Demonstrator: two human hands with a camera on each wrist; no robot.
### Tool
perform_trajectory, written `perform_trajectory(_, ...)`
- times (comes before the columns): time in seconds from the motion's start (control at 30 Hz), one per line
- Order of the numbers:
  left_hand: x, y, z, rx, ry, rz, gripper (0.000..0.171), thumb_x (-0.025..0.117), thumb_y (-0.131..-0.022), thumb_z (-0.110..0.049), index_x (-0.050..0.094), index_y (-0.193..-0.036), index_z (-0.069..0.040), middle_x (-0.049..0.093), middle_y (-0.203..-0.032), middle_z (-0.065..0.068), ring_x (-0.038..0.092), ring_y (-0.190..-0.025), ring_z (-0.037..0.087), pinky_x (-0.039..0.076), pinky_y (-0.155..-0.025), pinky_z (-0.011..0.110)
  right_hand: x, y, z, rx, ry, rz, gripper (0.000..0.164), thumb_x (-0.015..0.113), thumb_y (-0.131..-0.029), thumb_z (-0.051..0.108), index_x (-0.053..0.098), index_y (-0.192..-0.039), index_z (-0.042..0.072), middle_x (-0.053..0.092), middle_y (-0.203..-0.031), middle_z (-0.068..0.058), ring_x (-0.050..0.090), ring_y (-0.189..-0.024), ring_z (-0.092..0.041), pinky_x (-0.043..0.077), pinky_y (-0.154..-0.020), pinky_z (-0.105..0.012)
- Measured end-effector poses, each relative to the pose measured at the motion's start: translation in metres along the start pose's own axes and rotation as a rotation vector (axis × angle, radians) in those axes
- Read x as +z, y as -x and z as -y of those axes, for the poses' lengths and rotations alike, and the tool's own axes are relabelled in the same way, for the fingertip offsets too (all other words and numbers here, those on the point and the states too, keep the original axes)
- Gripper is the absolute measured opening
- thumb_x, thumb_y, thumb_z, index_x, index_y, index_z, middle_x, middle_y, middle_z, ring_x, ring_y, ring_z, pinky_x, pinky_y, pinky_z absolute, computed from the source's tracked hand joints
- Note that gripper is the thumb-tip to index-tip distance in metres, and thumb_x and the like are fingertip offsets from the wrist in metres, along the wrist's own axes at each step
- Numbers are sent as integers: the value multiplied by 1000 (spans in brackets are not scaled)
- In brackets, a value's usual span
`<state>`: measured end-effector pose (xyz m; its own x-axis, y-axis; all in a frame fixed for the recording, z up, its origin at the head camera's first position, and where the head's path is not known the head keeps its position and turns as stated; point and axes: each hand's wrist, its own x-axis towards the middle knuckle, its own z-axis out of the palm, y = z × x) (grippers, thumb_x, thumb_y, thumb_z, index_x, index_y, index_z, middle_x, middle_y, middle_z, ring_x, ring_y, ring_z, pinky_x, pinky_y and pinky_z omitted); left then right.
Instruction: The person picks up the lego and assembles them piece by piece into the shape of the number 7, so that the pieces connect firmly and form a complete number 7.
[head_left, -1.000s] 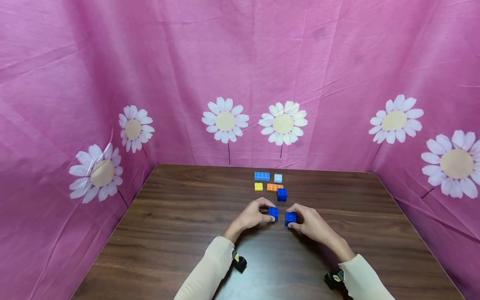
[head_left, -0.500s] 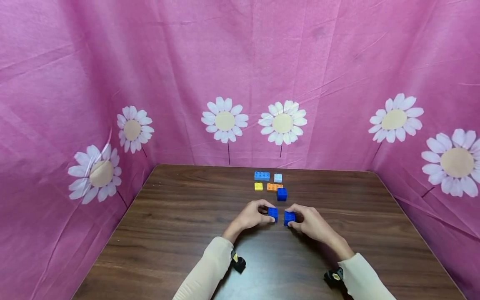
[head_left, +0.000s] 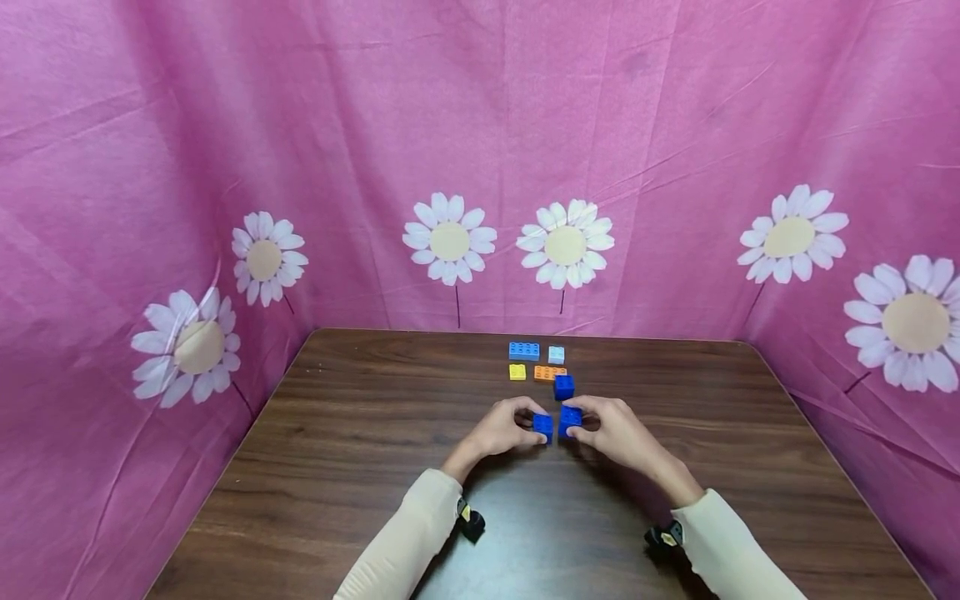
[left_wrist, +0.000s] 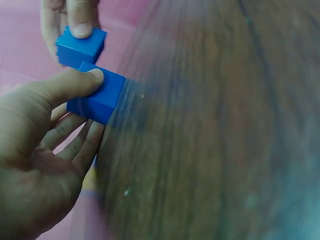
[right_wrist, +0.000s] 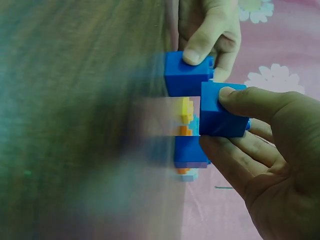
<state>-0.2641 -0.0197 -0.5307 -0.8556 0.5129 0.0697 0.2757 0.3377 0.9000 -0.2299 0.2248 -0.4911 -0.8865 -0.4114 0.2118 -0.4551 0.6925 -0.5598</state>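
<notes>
My left hand [head_left: 495, 432] pinches a dark blue toy building brick [head_left: 542, 427] between thumb and fingers; in the left wrist view this brick [left_wrist: 106, 102] sits down on the tabletop. A second dark blue brick [head_left: 571, 420] is pinched by my right hand [head_left: 618, 432], just to the right of the first. The right wrist view has this second brick [right_wrist: 216, 120] raised off the table, studs facing up, higher than the left hand's brick [right_wrist: 182, 77]. Just beyond both hands stands a third dark blue brick [head_left: 564, 387].
Farther back on the brown wooden table [head_left: 360, 408] lie a long light blue brick [head_left: 524, 351], a pale blue brick [head_left: 556, 355], a yellow brick [head_left: 517, 372] and an orange brick [head_left: 547, 372]. A pink curtain [head_left: 480, 125] with daisies surrounds the table's back and sides.
My right hand has lifted its blue brick and brought it leftward and farther from me, closer to the left hand's brick. The left hand has shifted slightly left with its brick.
</notes>
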Motion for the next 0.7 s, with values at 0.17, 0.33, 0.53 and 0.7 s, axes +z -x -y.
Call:
perform_trajectory(0.17,-4,-1,-2,-2,-46,22,28,88,-87,-7,74,-111,-10,77,-108,6,68,-95,5,58,-87,20,-6,-7,9,-1,-7,15,41,83,-94,15,72,-132,2,77,-126,-16,78,-104,-27,65,-88,-45)
perform_trajectory(0.33,-8,-1,-3,2,-70,43,29,88,-86,-8,73,-110,-9,77,-108,7,68,-97,8,59,-88,22,-8,-12,14,0,-22,40,40,83,-94,15,71,-131,3,77,-123,-15,78,-100,-23,66,-85,-41)
perform_trajectory(0.53,-8,-1,-3,8,-88,46,29,88,-86,-9,73,-111,-9,78,-109,7,68,-97,6,58,-88,20,-11,-19,19,-20,-2,43,40,84,-94,16,71,-131,5,78,-120,-13,78,-99,-22,66,-85,-40)
perform_trajectory(0.7,-9,-2,-2,11,-106,52,29,88,-86,-9,73,-111,-10,77,-110,6,67,-97,5,58,-89,20,-12,-24,25,-40,22,49,39,85,-93,19,72,-129,7,78,-117,-10,77,-99,-20,66,-85,-39)
